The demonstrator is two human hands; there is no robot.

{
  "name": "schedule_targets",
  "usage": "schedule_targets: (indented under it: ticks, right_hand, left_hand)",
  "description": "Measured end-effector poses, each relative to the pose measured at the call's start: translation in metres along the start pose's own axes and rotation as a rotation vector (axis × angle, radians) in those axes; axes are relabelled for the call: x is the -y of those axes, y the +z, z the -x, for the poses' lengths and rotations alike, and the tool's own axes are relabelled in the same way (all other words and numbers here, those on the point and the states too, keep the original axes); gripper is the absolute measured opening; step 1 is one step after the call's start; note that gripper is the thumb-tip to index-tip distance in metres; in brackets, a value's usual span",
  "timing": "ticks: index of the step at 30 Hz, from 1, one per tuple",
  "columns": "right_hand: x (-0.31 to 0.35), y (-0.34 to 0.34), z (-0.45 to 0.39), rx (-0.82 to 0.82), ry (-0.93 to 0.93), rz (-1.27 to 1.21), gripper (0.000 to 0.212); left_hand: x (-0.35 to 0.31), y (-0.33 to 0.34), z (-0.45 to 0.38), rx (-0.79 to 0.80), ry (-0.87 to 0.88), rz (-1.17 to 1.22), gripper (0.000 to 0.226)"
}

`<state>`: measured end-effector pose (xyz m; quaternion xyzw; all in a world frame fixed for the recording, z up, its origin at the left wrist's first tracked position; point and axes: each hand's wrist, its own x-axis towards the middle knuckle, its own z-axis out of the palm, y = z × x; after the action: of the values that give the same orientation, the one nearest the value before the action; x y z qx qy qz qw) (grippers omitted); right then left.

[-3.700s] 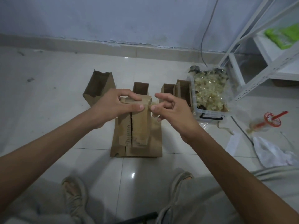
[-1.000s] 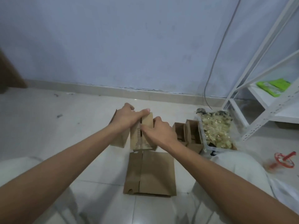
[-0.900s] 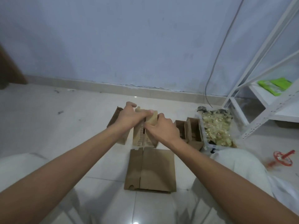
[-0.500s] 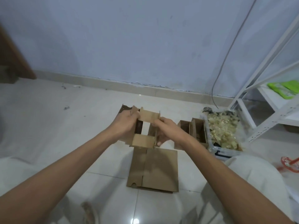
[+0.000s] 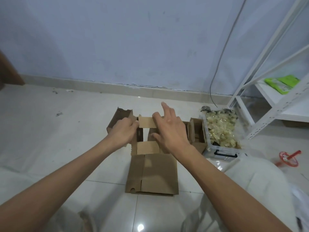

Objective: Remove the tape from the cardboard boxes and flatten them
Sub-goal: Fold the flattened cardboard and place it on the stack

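Observation:
A small brown cardboard box (image 5: 147, 147) is held up over the floor with its flaps spread open. My left hand (image 5: 122, 133) grips its left side, fingers curled round the wall. My right hand (image 5: 168, 129) lies on its right side with the fingers spread and mostly straight, the index finger raised. Below it a flattened cardboard box (image 5: 153, 174) lies on the tiles. An open box (image 5: 119, 119) stands behind my left hand, and two more open boxes (image 5: 194, 133) stand to the right.
A clear plastic bin (image 5: 220, 133) full of crumpled tape stands right of the boxes. A white metal shelf (image 5: 274, 91) with a green packet is at the far right. A red-lidded cup (image 5: 288, 159) lies on the floor. My knees are at the bottom.
The box's end flaps have been pulled open. My right hand has loosened from the box's right side and its fingers now spread. The view has tilted a little.

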<state>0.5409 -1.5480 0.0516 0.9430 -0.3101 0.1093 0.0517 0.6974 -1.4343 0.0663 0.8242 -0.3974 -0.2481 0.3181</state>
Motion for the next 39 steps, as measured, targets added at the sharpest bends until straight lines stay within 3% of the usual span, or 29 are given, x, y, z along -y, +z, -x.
schedule_targets:
  ticks: [4, 8, 11, 14, 15, 19, 22, 23, 25, 27, 30, 32, 34, 37, 39]
  right_hand:
    - [-0.005, -0.003, 0.002, -0.068, -0.021, -0.029, 0.024]
    - [-0.004, 0.004, 0.007, 0.017, 0.101, -0.135, 0.035]
    - [-0.001, 0.010, 0.013, 0.046, 0.165, -0.162, 0.034]
    - [0.004, 0.014, 0.014, 0.029, 0.209, -0.212, 0.029]
    - [0.008, 0.015, 0.016, 0.020, 0.219, -0.234, 0.028]
    - [0.007, 0.032, 0.025, 0.004, 0.338, -0.469, 0.032]
    - [-0.006, 0.046, 0.024, 0.000, 0.473, -0.754, 0.012]
    - [-0.008, 0.047, 0.022, 0.000, 0.512, -0.833, 0.017]
    - [-0.011, 0.047, 0.023, 0.021, 0.578, -0.986, 0.050]
    - [-0.009, 0.041, 0.027, 0.110, 0.637, -1.150, 0.068]
    - [-0.010, 0.036, 0.031, 0.276, 0.722, -1.361, 0.049]
    - [-0.016, 0.034, 0.035, 0.321, 0.824, -1.556, 0.035]
    - [-0.026, 0.034, 0.039, 0.342, 0.892, -1.719, 0.043]
    - [-0.041, 0.050, 0.041, 0.362, 1.014, -1.751, 0.042]
    - [-0.048, 0.062, 0.042, 0.363, 1.095, -1.690, 0.036]
  left_hand:
    - [-0.002, 0.006, 0.001, 0.046, 0.060, -0.036, 0.049]
    - [0.012, 0.011, -0.005, -0.040, 0.030, -0.022, 0.048]
    - [0.017, 0.019, -0.003, -0.058, 0.018, -0.283, 0.038]
    - [0.024, 0.011, -0.014, -0.114, -0.008, -0.594, 0.060]
    - [0.027, 0.005, -0.018, -0.118, -0.052, -0.561, 0.064]
    - [0.034, 0.001, -0.023, 0.073, -0.201, 0.033, 0.055]
    - [0.036, 0.011, -0.015, -0.017, -0.050, 0.050, 0.046]
    - [0.036, 0.014, -0.013, -0.072, -0.013, 0.051, 0.038]
    - [0.041, 0.018, -0.014, -0.149, 0.026, 0.063, 0.017]
    - [0.050, 0.020, -0.016, -0.182, 0.051, 0.064, 0.028]
    - [0.060, 0.021, -0.013, -0.210, 0.104, 0.098, 0.037]
    - [0.060, 0.022, -0.006, -0.203, 0.164, 0.153, 0.030]
    - [0.058, 0.024, 0.003, -0.160, 0.257, 0.189, 0.026]
    - [0.061, 0.032, 0.011, -0.056, 0.507, -0.029, 0.035]
    - [0.067, 0.041, 0.018, 0.085, 0.497, -0.133, 0.050]
